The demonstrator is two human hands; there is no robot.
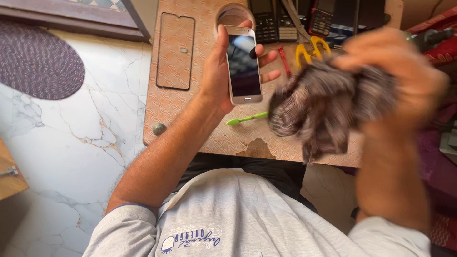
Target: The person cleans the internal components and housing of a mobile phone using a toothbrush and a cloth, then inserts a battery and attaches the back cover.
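Smartphone (pixel 243 64) is sitting upright in the left hand (pixel 223 71), held above the middle of a small patterned table (pixel 209 128). That hand is wrapping the gold-edged handset from its left side: the thumb is lying along the left edge, three fingertips (pixel 266 59) are curling round the right edge, and another is hooking over the top corner. The dark glass screen is facing up, glossy and catching reflections, with a pale band and an oval button at its near end.

Over on the right, the right hand (pixel 404 76) is clenching a bunched cloth (pixel 328 107), fingers closed tight over its top. The fabric is looking soft and crumpled, striped in grey, brown and white, and a loose tail is hanging down towards the near edge of the table. Hand and cloth are blurring, so the exact finger positions are hard to read.

Beneath them, a bright green toothbrush (pixel 247 118) is lying flat on the table, just near of the phone. A flat clear screen protector (pixel 175 51) is resting at the far left of the tabletop. Yellow-handled scissors (pixel 312 47) are lying beside a thin red tool (pixel 284 61), and several keypad phones (pixel 276 21) are lining the far edge. Left of the table, the marble floor (pixel 71 143) is showing white with gold veins, carrying a purple oval mat (pixel 38 62).
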